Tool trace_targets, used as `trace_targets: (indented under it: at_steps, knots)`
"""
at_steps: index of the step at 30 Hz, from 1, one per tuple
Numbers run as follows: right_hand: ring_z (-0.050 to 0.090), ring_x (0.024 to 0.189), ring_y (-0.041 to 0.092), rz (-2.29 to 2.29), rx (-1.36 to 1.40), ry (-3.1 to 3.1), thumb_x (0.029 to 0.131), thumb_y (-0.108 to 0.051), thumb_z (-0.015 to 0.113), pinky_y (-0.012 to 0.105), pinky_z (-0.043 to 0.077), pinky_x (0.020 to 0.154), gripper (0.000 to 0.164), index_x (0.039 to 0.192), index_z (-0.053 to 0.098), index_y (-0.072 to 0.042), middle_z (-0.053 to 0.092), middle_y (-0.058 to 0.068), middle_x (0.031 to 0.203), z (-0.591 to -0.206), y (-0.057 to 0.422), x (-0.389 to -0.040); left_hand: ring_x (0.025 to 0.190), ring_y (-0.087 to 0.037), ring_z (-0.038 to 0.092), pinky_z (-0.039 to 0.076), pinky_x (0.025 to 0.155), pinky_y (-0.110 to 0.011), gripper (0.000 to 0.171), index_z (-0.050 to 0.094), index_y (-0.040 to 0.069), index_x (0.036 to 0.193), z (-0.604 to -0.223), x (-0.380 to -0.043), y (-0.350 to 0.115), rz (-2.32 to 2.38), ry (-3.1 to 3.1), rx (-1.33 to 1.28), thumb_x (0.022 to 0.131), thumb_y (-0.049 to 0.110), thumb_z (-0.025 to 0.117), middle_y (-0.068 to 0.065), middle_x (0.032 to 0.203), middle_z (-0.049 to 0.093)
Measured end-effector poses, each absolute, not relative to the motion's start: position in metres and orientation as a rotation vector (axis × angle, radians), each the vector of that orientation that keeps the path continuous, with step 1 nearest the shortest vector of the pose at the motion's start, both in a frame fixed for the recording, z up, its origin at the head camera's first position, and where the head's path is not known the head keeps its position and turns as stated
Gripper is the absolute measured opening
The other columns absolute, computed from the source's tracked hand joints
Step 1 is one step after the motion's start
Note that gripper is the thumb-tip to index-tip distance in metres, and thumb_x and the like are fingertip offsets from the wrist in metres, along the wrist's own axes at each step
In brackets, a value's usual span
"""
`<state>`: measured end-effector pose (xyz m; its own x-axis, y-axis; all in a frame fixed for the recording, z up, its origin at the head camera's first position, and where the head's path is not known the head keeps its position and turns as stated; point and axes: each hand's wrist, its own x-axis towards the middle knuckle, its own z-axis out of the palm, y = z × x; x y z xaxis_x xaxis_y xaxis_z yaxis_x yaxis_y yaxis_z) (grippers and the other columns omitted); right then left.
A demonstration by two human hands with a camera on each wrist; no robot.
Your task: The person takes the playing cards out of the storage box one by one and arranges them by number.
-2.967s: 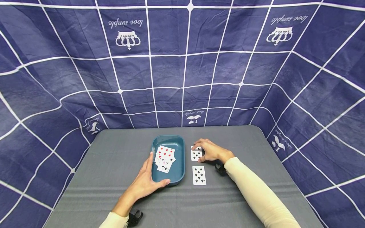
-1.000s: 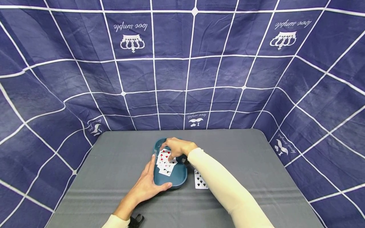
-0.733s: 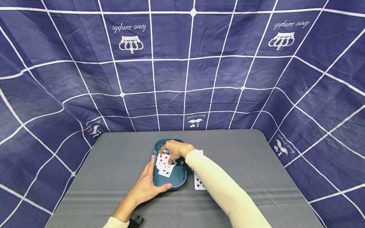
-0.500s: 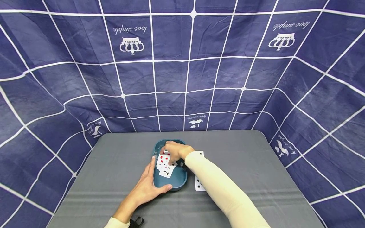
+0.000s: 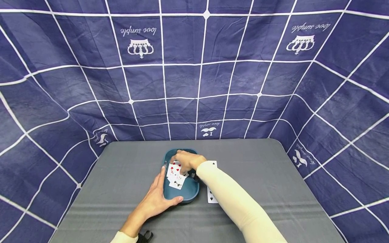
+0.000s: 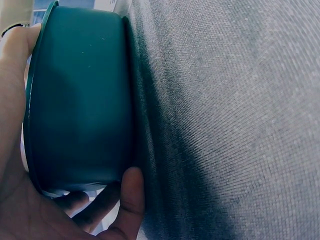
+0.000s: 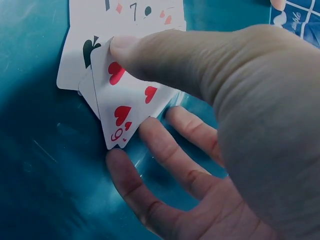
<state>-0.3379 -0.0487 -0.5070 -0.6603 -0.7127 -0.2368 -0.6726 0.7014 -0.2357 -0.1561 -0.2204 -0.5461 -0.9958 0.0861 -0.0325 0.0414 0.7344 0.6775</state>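
A blue-green tray (image 5: 185, 195) stands on the grey table, with several overlapping playing cards (image 5: 176, 184) lying face up inside. My left hand (image 5: 156, 195) rests around its near-left corner, fingers straight along the left wall and thumb along the near end. Inside the tray, my right hand (image 5: 187, 160) has its thumb on the face of a heart playing card (image 7: 116, 95) on top of the pile. Its fingertips meet that card's edge, so the card is pinched. In the head view, the hand and wrist hide part of the pile.
Right of the tray, a spade card (image 5: 214, 163) and another spade card (image 5: 211, 198) lie on the grey table (image 5: 258, 175), partly covered by the right sleeve (image 5: 237, 199). A dark blue gridded cloth (image 5: 194, 77) rises behind and at both sides.
Over three seconds my right hand has left the upper spade card and moved left into the tray. During the last second it has barely shifted; my left hand stays at the corner.
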Motion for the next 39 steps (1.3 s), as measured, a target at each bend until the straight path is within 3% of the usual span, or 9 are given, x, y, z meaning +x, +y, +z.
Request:
trace_targets:
  at_steps: [6, 11, 22, 32, 39]
  knots:
    - [0.066, 0.127, 0.014, -0.163, -1.095, 2.599, 0.089, -0.016, 0.101, 0.034, 0.06, 0.112, 0.079, 0.16, 0.071, -0.035, 0.066, 0.004, 0.149, -0.506, -0.051, -0.338, 0.173, -0.05, 0.039, 0.042, 0.136, -0.069, 0.154, 0.001, 0.013, 0.189, -0.546, -0.156, -0.221, 1.105, 2.861, 0.096, 0.084, 0.072, 0.097, -0.024, 0.191, 0.027]
    - [0.066, 0.131, 0.017, -0.15, -1.11, 2.597, 0.091, -0.015, 0.101, 0.036, 0.06, 0.112, 0.079, 0.162, 0.07, -0.035, 0.066, 0.005, 0.149, -0.5, -0.049, -0.333, 0.174, -0.05, 0.038, 0.041, 0.137, -0.068, 0.154, 0.0, 0.012, 0.189, -0.547, -0.157, -0.221, 1.109, 2.854, 0.093, 0.084, 0.072, 0.097, -0.024, 0.191, 0.026]
    - [0.068, 0.118, 0.017, -0.152, -1.136, 2.627, 0.085, -0.015, 0.107, 0.036, 0.062, 0.1, 0.07, 0.14, 0.071, -0.038, 0.067, 0.002, 0.14, -0.529, -0.055, -0.352, 0.172, -0.05, 0.041, 0.042, 0.136, -0.068, 0.155, 0.001, 0.013, 0.189, -0.548, -0.157, -0.221, 1.109, 2.852, 0.08, 0.084, 0.073, 0.097, -0.023, 0.191, 0.028]
    - [0.068, 0.115, 0.016, -0.173, -1.164, 2.643, 0.091, -0.016, 0.103, 0.032, 0.061, 0.101, 0.065, 0.145, 0.069, -0.028, 0.067, 0.006, 0.138, -0.501, -0.046, -0.33, 0.174, -0.049, 0.038, 0.041, 0.136, -0.069, 0.154, -0.001, 0.015, 0.189, -0.548, -0.157, -0.221, 1.108, 2.846, 0.085, 0.085, 0.072, 0.096, -0.022, 0.192, 0.024]
    - [0.068, 0.111, 0.015, -0.229, -1.155, 2.654, 0.093, -0.018, 0.1, 0.032, 0.063, 0.098, 0.062, 0.145, 0.067, -0.026, 0.067, 0.006, 0.136, -0.499, -0.042, -0.329, 0.174, -0.049, 0.038, 0.041, 0.136, -0.069, 0.154, -0.001, 0.013, 0.189, -0.548, -0.157, -0.221, 1.113, 2.849, 0.089, 0.085, 0.073, 0.096, -0.023, 0.192, 0.024]
